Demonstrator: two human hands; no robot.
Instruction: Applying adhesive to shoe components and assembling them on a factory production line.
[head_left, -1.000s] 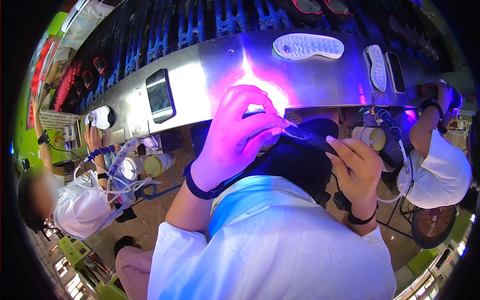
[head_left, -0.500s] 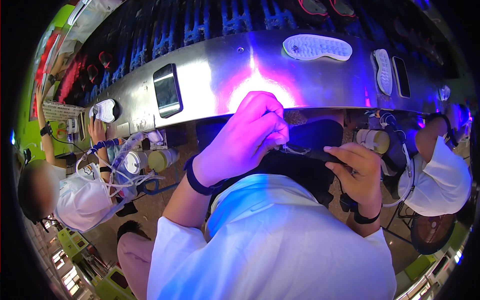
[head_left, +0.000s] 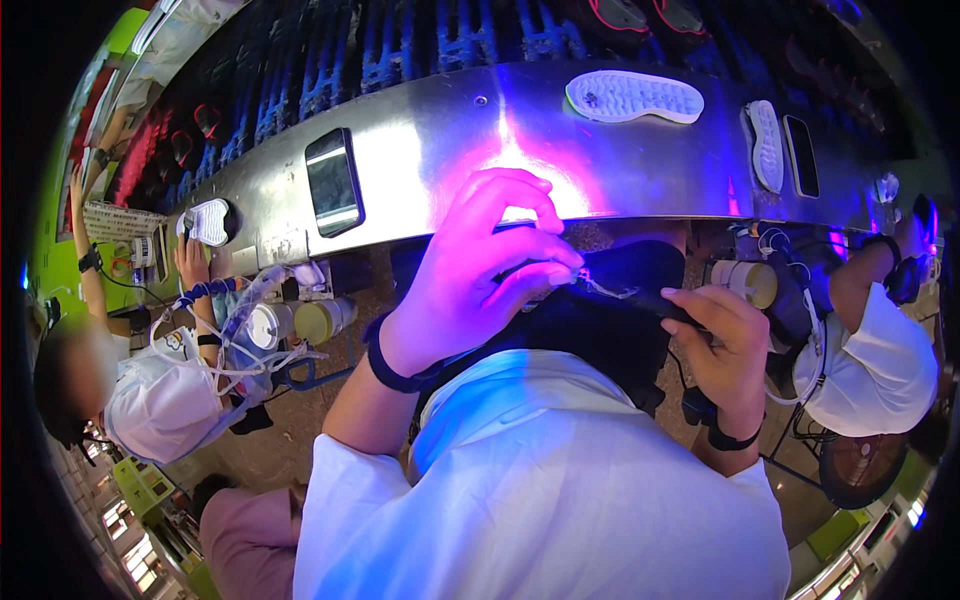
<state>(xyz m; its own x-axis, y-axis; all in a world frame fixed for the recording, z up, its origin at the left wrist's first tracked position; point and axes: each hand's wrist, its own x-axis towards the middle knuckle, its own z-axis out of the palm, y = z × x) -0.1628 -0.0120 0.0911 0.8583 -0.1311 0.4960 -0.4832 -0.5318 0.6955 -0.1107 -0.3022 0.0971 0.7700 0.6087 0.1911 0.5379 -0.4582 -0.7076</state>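
Note:
My left hand (head_left: 480,275) is raised just off the bench's front edge, lit pink and purple. Its upper fingers are loosely curved apart, while the thumb and a finger meet near some thin pale strands (head_left: 608,290); whatever sits between those tips is hidden. Lower and to the right, my right hand (head_left: 722,345) pinches a dark, narrow piece (head_left: 645,300) between thumb and fingers. That piece blends into my black trousers, so its kind and full outline cannot be made out. The strands appear to run from its end toward the left fingertips.
On the metal bench (head_left: 420,120) lie a phone (head_left: 335,182), white shoe soles (head_left: 636,97) and another phone (head_left: 801,157). Behind it runs a blue-barred conveyor (head_left: 390,45) bearing dark shoes (head_left: 618,12). Tubs (head_left: 325,320) stand below. People sit at left (head_left: 165,390) and right (head_left: 870,350).
My left hand's upper fingers have uncurled from a tight fist. My right hand has shifted slightly right. Shoes on the conveyor have moved a little left, and a person behind me has shifted left.

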